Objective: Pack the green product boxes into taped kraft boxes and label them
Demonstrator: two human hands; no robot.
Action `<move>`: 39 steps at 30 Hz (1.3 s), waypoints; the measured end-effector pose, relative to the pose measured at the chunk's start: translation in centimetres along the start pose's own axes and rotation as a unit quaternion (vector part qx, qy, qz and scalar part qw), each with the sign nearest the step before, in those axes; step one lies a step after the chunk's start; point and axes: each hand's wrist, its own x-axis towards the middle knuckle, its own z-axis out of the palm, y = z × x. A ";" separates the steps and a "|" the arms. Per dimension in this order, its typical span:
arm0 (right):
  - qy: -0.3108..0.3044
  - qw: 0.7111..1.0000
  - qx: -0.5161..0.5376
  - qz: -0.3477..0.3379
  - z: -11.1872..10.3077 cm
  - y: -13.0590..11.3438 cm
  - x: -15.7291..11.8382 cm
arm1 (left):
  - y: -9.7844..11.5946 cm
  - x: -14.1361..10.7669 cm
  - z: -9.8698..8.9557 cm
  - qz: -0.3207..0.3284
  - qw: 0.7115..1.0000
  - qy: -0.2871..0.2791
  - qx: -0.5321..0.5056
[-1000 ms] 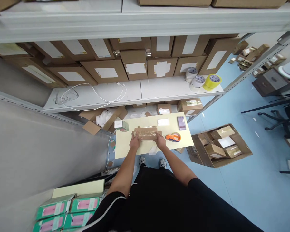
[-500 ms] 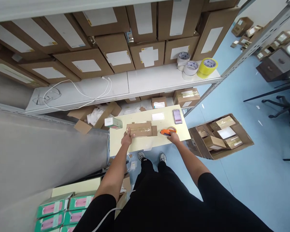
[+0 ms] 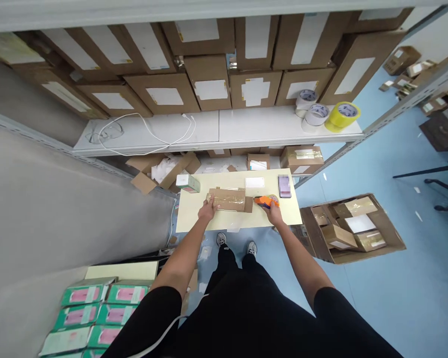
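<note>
On the pale yellow table [image 3: 194, 214] lies a flat brown cardboard package [image 3: 229, 199] with shiny clear tape across it. My left hand [image 3: 208, 208] grips its left end, thumb on top. My right hand [image 3: 273, 213] is closed around an orange tape dispenser [image 3: 264, 201], just right of the package and apart from it. Behind them lie a white label [image 3: 254, 182] and a phone [image 3: 284, 186]. A small white and green box [image 3: 188, 183] stands at the table's back left.
Shelves [image 3: 246, 127] behind the table hold cardboard boxes, a white cable [image 3: 153, 141] and tape rolls [image 3: 342, 117]. An open carton of parcels [image 3: 393, 238] stands on the floor at right. Green and pink boxes [image 3: 84, 295] are stacked at lower left.
The camera view has shifted, so the shelf and table appear farther right. My right hand has turned the orange dispenser a little. My left hand still grips the package's left end.
</note>
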 end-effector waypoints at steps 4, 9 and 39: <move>-0.043 0.992 0.082 -0.082 1.0 -6.7 -0.2 | 0.1 -0.1 -0.2 0.002 0.999 -0.007 -0.035; -0.136 0.971 0.148 -0.132 4.5 -14.0 0.0 | -0.1 -0.7 -0.2 0.008 0.995 0.006 -0.096; -0.130 0.988 0.010 -0.078 6.3 -19.0 -0.4 | -2.4 -1.9 -5.1 0.286 0.847 0.076 -0.442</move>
